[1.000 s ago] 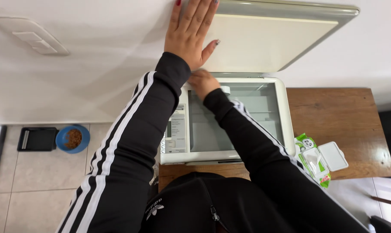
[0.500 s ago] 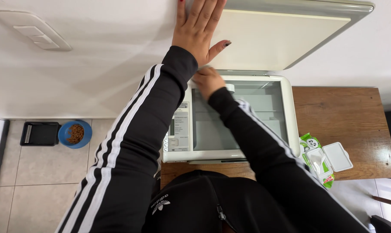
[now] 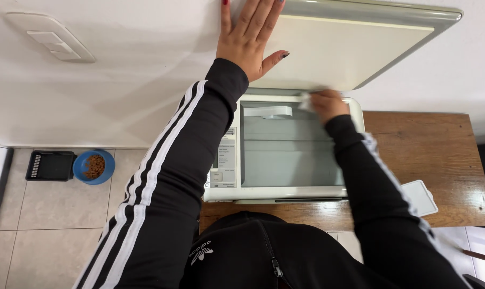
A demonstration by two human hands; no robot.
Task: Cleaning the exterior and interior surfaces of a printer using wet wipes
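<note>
- Two hands at a flatbed scanner (image 3: pixel 285 194) on a wooden table (image 3: pixel 419 144), seen from above.
- Left hand (image 3: pixel 249 37): flat, fingers spread and released, palm pressed against the pale underside of the raised lid (image 3: pixel 344 51). It grips nothing; judged to be propping the lid so it stays up and leaves the glass (image 3: pixel 290 152) exposed.
- Right hand (image 3: pixel 328 104): clenched on a small white wipe (image 3: pixel 305 101), at the far right corner of the glass, close to the lid hinge. The wipe touches the glass edge or the frame there; which one cannot be told.
- Wipe shows only as a small crumpled bit sticking out left of the fingers; the rest is hidden in the fist.
- Right forearm crosses the right side of the scanner, reaching to the far edge; left arm crosses the control panel (image 3: pixel 223 160) on the left side.
- Glass is bare, no sheet on it; a pale reflection shows near its far left corner.
- White flip lid (image 3: pixel 420 197) of a pack shows just right of the right sleeve, on the table; the pack itself is hidden by the arm.
- Floor at left: blue bowl (image 3: pixel 94 166) with brown pellets, black tray (image 3: pixel 51 165) just beside it.
- Wall above left: pale switch plate (image 3: pixel 52 38).
</note>
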